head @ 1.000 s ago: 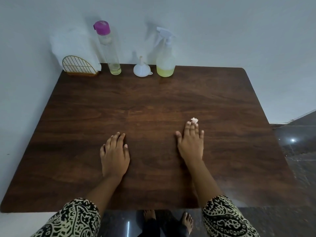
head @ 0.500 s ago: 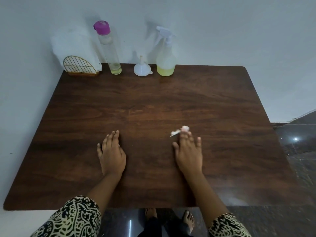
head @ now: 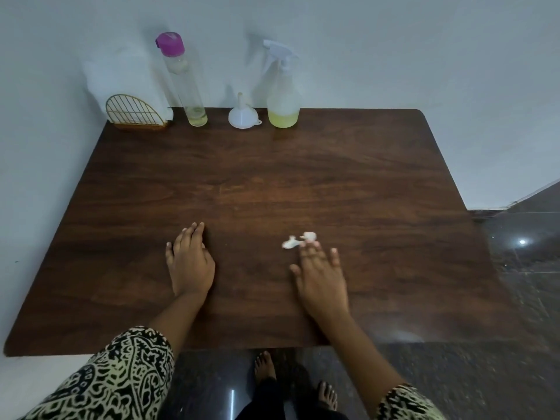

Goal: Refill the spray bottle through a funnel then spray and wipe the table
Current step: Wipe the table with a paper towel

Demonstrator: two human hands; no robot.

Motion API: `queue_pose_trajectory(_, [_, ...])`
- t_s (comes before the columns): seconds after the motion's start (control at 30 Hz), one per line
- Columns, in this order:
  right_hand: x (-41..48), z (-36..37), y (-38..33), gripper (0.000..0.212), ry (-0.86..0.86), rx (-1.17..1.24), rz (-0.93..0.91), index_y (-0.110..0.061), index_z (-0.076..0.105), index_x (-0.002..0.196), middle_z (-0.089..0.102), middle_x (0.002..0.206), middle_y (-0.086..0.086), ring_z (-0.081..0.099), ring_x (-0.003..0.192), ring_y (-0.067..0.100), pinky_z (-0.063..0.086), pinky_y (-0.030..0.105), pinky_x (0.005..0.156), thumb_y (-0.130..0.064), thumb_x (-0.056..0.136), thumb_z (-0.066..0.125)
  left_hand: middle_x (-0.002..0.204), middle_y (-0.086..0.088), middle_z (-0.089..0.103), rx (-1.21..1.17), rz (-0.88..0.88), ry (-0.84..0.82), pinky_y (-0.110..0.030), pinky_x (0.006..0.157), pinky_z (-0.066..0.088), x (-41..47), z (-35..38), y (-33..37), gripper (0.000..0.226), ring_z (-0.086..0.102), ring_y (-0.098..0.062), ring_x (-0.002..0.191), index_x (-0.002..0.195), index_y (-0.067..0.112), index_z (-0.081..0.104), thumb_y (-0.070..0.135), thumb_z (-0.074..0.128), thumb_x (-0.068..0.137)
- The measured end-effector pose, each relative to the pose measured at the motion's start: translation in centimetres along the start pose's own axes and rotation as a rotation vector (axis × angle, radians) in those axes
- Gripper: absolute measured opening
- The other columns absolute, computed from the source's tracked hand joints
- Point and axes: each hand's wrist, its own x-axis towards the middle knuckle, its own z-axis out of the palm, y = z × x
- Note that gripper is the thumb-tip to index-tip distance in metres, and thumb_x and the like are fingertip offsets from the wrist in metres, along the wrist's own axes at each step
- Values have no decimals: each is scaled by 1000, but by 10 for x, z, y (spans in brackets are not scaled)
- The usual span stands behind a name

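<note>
A clear spray bottle (head: 283, 98) with a white trigger head and yellow liquid at its bottom stands at the back of the dark wooden table (head: 348, 177). A white funnel (head: 244, 115) sits upside down to its left. Further left stands a tall clear bottle (head: 183, 83) with a purple cap and a little yellowish liquid. My left hand (head: 189, 262) rests flat on the table with straight fingers. My right hand (head: 321, 277) lies flat too, and its fingertips touch small crumpled white tissue scraps (head: 298, 240).
A gold wire holder (head: 135, 112) with white paper napkins stands at the table's back left corner against the white wall. The table's front edge is close to my body. Dark glossy floor lies to the right and below, with my bare feet under the table.
My right hand has slid back toward me and slightly left, and the white tissue bit at its fingertips has spread into two scraps. My left hand has barely moved.
</note>
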Motion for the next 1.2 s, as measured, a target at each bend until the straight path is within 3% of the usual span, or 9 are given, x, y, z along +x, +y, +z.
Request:
queue_pose_trajectory(0.17, [-27, -18, 85, 53, 73, 325, 54, -19, 37, 145, 26, 154, -5, 20, 141, 7, 10, 37, 116, -34, 95, 28, 140, -11, 53, -24, 33, 6, -53, 113, 23, -16, -2, 4, 49, 43, -29, 134, 137, 9, 51, -1, 51, 89])
queue_pose_trajectory(0.27, [-21, -16, 72, 53, 117, 402, 202, -13, 23, 149, 22, 157, 4, 16, 146, 14, 5, 35, 117, -20, 99, 37, 140, -12, 53, -33, 10, 3, -52, 113, 24, -37, 1, 12, 48, 43, -29, 135, 137, 9, 52, 0, 52, 89])
queue_pose_trajectory(0.37, [-4, -9, 26, 63, 2, 348, 220, -10, 11, 151, 9, 160, 11, 5, 148, 25, 4, 42, 118, -34, 98, 32, 140, -12, 53, -29, 37, -2, -52, 113, 23, -47, 3, 17, 47, 43, -30, 134, 136, 8, 52, 0, 52, 90])
queue_pose_trajectory(0.6, [-4, 0, -52, 64, -132, 133, -176, -5, 9, 151, 3, 160, 11, -1, 148, 23, -2, 41, 118, -40, 101, 28, 138, -14, 55, -17, 32, 4, -54, 113, 21, -48, 0, 19, 47, 45, -31, 132, 135, 7, 53, -1, 53, 88])
queue_pose_trajectory(0.7, [-23, 0, -29, 64, -140, 64, -255, -4, 26, 148, 24, 157, 8, 21, 145, 21, 10, 40, 117, -45, 98, 25, 137, -16, 55, -13, 32, 10, -54, 113, 21, -51, 0, 19, 47, 45, -32, 132, 135, 6, 52, -2, 52, 89])
queue_pose_trajectory(0.77, [-37, -3, 9, 69, -114, 31, -137, -5, 41, 142, 41, 148, 7, 41, 136, 22, 26, 43, 112, -50, 92, 25, 137, -17, 55, -6, 40, 8, -55, 112, 22, -54, -1, 19, 47, 44, -33, 132, 135, 5, 52, -1, 52, 89])
queue_pose_trajectory(1.0, [-92, -23, 168, 81, 58, 28, 461, -3, 18, 149, 26, 155, 14, 24, 144, 29, 19, 51, 114, -56, 89, 8, 140, -18, 51, 8, -23, 15, -55, 112, 25, -75, 4, 28, 47, 42, -34, 134, 137, 4, 49, 3, 51, 91])
queue_pose_trajectory(1.07, [-94, -16, 141, 79, 66, 79, 424, -1, 17, 149, 23, 156, 15, 22, 144, 30, 15, 49, 115, -54, 90, 13, 142, -18, 49, 14, -37, 8, -54, 112, 25, -84, 6, 35, 46, 40, -35, 135, 138, 4, 47, 5, 49, 92])
queue_pose_trajectory(1.2, [-95, 3, 45, 71, 8, 84, 11, -4, 17, 150, 17, 158, 8, 18, 146, 24, 0, 41, 113, -50, 96, 24, 149, -16, 41, 41, -91, -19, -54, 113, 22, -111, 10, 56, 47, 32, -34, 140, 141, 4, 43, 13, 47, 96])
